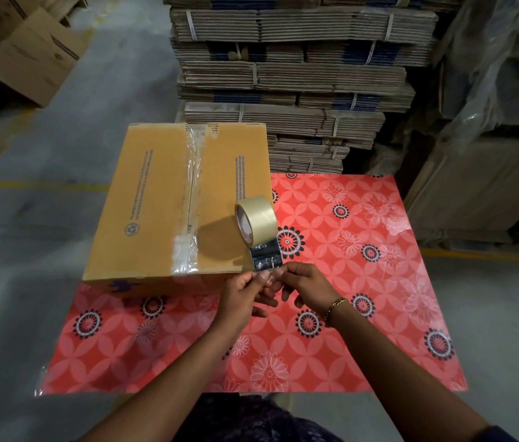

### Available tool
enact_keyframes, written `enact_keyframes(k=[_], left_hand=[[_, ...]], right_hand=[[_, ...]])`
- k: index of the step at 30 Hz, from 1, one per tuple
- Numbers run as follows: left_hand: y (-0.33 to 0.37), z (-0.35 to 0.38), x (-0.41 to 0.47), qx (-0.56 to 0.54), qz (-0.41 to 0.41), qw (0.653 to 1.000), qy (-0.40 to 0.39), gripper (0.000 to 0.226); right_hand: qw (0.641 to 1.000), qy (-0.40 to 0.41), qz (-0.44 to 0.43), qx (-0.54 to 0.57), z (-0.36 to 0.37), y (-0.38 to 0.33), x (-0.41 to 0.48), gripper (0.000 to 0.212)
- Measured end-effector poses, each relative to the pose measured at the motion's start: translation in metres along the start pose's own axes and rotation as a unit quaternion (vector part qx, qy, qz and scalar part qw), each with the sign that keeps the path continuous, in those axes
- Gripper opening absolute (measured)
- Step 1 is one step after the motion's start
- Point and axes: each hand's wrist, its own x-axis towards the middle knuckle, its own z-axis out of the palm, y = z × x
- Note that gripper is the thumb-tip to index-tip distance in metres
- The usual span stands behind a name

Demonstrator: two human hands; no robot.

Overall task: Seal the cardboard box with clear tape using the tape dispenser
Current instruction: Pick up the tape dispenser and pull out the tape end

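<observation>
A closed cardboard box (156, 205) with blue print sits on the left half of a red flowered table (363, 282). A wrinkled strip of clear tape (192, 173) runs along its middle seam and down the near side. A roll of clear tape (256, 218) stands on edge at the box's near right corner, and a short length of tape (266, 255) hangs from it. My left hand (243, 293) and my right hand (307, 287) meet just below the roll, both pinching the free end of that tape. No dispenser frame is visible.
Tall stacks of strapped flat cardboard (296, 74) rise just behind the table. More boxes (28, 55) lie on the floor at the far left, and plastic-wrapped goods (491, 90) stand at the right. Grey concrete floor surrounds the table.
</observation>
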Motion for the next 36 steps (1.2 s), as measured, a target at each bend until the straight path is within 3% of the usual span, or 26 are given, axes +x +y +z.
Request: enact_keyframes(k=[3,5,7,9,12,13,15,18,25,29,32,36], left_hand=[[-0.003,-0.005,0.000,0.001,-0.011,1.000,-0.023,0.023],[-0.006,-0.008,0.000,0.019,-0.008,1.000,-0.023,0.024],[-0.008,-0.010,0.000,0.048,0.004,0.999,-0.009,0.024],[-0.007,-0.014,0.001,0.101,0.020,0.995,0.007,0.027],[-0.006,-0.024,0.007,0.183,-0.006,0.983,-0.003,0.026],[-0.005,-0.029,0.011,0.200,-0.031,0.979,-0.021,0.022],[0.001,-0.038,0.015,0.246,-0.068,0.964,-0.071,0.015],[0.025,-0.050,0.015,0.303,-0.051,0.944,-0.120,0.014],[0.067,-0.064,0.047,0.436,0.113,0.892,0.047,0.012],[0.054,-0.061,0.074,0.459,0.205,0.861,0.080,0.030],[0.037,-0.051,0.079,0.484,0.232,0.836,0.119,0.029],[0.035,-0.039,0.076,0.571,0.258,0.772,0.111,0.041]], right_hand=[[1.000,0.006,0.006,-0.008,-0.001,0.001,-0.001,0.024],[0.994,0.050,-0.022,-0.098,0.000,0.003,0.000,0.027],[0.958,0.124,-0.050,-0.255,0.001,0.006,0.004,0.030],[0.919,0.188,-0.043,-0.344,0.001,0.005,0.006,0.029],[0.915,0.234,-0.050,-0.325,0.003,0.003,0.003,0.008],[0.917,0.247,-0.066,-0.306,0.005,0.002,0.002,0.011],[0.923,0.252,-0.095,-0.274,0.010,0.000,0.002,0.030],[0.932,0.226,-0.104,-0.262,0.020,-0.006,0.009,0.062],[0.939,0.262,-0.074,-0.208,0.038,-0.028,0.029,0.068],[0.902,0.268,-0.053,-0.333,0.043,-0.034,0.035,0.080],[0.888,0.294,-0.047,-0.349,0.045,-0.038,0.034,0.071],[0.897,0.304,-0.044,-0.317,0.028,-0.035,0.031,0.070]])
